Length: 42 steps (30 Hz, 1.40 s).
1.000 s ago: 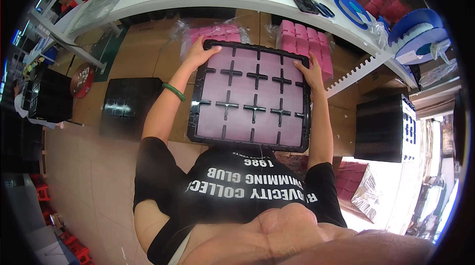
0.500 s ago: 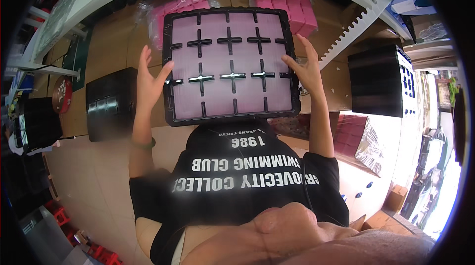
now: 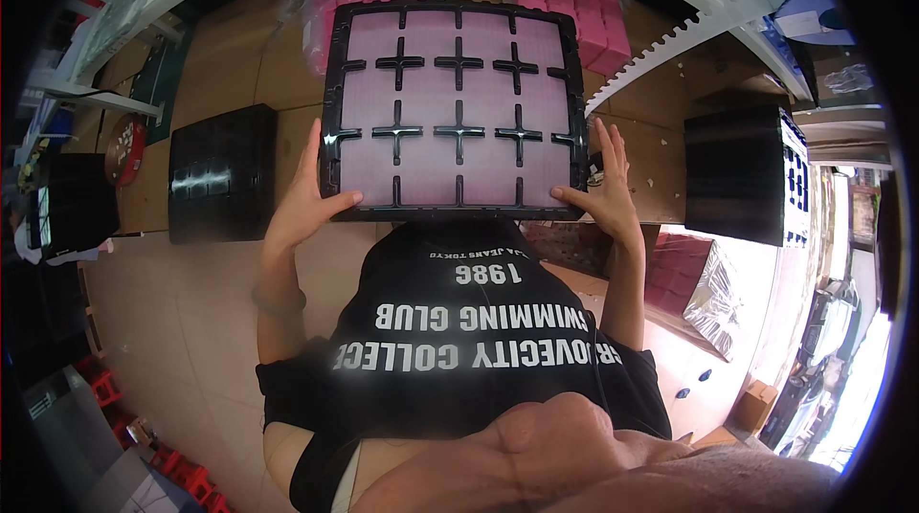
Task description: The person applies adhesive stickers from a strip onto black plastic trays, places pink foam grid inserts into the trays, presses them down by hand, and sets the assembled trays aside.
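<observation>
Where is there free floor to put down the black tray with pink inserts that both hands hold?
Bare tan floor lies on the person's left, below the black crate. Ahead, under the tray, pink stacks and cardboard crowd the ground. By the right hand, the black box and wrapped pink packs leave little room.

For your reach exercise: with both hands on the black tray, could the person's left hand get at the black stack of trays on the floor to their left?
Probably not right away: the left hand grips the black tray, which needs both hands. The path to the black stack of trays itself looks open.
</observation>
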Each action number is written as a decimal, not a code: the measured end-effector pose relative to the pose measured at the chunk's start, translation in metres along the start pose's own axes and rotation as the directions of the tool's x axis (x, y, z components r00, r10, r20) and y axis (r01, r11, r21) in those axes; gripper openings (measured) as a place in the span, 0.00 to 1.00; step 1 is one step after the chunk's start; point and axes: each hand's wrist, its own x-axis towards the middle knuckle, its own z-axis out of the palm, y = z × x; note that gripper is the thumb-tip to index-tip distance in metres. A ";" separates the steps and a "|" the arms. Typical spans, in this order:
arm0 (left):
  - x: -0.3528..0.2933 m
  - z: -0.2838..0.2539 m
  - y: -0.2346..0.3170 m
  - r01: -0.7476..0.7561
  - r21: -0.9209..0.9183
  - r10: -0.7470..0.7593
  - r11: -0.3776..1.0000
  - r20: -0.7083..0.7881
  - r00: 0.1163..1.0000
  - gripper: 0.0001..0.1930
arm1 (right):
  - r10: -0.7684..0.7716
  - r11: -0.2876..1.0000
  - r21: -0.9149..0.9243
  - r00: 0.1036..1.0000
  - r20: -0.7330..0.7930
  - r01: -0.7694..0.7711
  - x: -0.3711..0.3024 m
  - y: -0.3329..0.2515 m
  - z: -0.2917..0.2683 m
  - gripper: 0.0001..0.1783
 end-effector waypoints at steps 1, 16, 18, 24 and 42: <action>-0.001 -0.001 0.001 0.011 0.007 -0.010 1.000 -0.018 1.000 0.58 | 0.004 1.000 0.013 1.000 -0.021 -0.004 0.003 -0.003 0.001 0.65; -0.007 0.001 0.018 0.086 -0.028 -0.091 0.996 -0.252 0.964 0.31 | -0.164 0.984 0.032 0.967 -0.198 0.173 -0.008 -0.043 0.005 0.48; -0.007 0.000 0.027 0.028 -0.088 -0.058 0.996 -0.362 0.930 0.26 | -0.209 0.973 0.068 0.968 -0.137 0.220 -0.007 -0.054 0.012 0.44; -0.020 -0.022 0.096 -0.150 -0.710 -0.149 0.688 -0.341 0.928 0.16 | -0.265 0.949 0.112 0.940 -0.216 0.294 -0.011 -0.081 0.002 0.36; -0.038 -0.101 -0.110 0.364 0.783 0.427 0.504 -0.592 0.683 0.08 | -0.186 0.964 0.142 0.951 -0.248 0.225 -0.017 -0.083 -0.001 0.31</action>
